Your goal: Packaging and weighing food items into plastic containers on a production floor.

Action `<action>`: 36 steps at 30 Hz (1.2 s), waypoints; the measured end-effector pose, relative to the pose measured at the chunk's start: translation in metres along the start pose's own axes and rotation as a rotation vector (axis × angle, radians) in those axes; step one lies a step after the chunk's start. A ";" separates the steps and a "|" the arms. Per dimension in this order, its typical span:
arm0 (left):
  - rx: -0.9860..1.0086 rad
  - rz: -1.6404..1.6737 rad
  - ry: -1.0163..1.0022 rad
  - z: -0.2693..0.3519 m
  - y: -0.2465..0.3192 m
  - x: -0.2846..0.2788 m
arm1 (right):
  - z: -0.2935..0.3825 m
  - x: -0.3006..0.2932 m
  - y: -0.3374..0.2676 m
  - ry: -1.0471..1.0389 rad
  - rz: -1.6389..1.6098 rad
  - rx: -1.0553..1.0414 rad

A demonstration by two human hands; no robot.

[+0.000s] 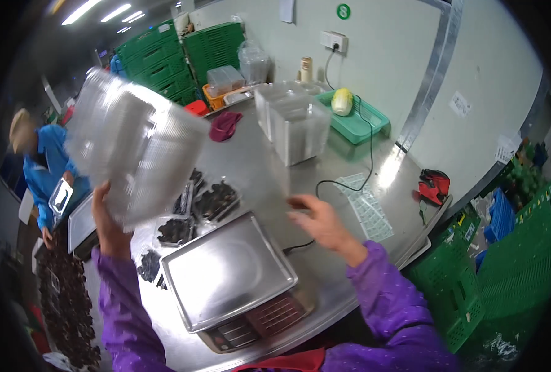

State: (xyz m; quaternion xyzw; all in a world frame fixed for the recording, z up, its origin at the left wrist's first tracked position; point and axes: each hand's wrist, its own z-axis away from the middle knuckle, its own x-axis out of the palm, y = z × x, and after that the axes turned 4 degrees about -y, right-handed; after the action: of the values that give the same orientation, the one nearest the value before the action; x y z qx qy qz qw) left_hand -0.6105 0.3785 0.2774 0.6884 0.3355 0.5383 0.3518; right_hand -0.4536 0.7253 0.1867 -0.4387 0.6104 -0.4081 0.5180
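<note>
My left hand (109, 218) is raised at the left and grips a stack of clear plastic containers (140, 144), tilted and blurred by motion. My right hand (324, 225) hovers over the steel table, fingers a little curled and apart, with nothing visible in it. Between my forearms stands a weighing scale with a bare steel pan (229, 272) and a keypad (275, 314) facing me. Behind the scale, clear trays hold dark, crinkled pieces that look like wood-ear fungus (217, 200). More clear containers (301, 130) are stacked upright farther back.
A green tray (359, 123) with a cabbage (342, 102) stands by the wall. A black cord (372, 153) crosses the table near label sheets (366, 204). Green crates (447, 288) flank the right edge. At left, a person in blue (52, 153) works beside a dark heap (66, 297).
</note>
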 end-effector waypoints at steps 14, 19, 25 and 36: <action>-0.544 -0.122 -0.178 -0.221 -0.202 0.310 | 0.130 -0.288 0.157 0.501 -0.200 0.460; -0.664 -0.230 0.039 -0.241 -0.267 0.286 | 0.074 -0.289 0.171 0.383 -0.252 0.458; -0.459 -0.021 -0.046 -0.249 -0.201 0.275 | -0.052 -0.295 0.145 0.240 -0.285 0.195; 0.256 0.037 0.066 -0.162 -0.229 0.312 | -0.247 -0.155 -0.004 0.122 -0.747 -0.240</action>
State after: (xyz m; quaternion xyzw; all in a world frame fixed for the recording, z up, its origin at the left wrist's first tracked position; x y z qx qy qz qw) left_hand -0.7272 0.7816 0.2699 0.7155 0.3999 0.5201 0.2400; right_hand -0.6858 0.8837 0.2655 -0.6630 0.4816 -0.5196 0.2419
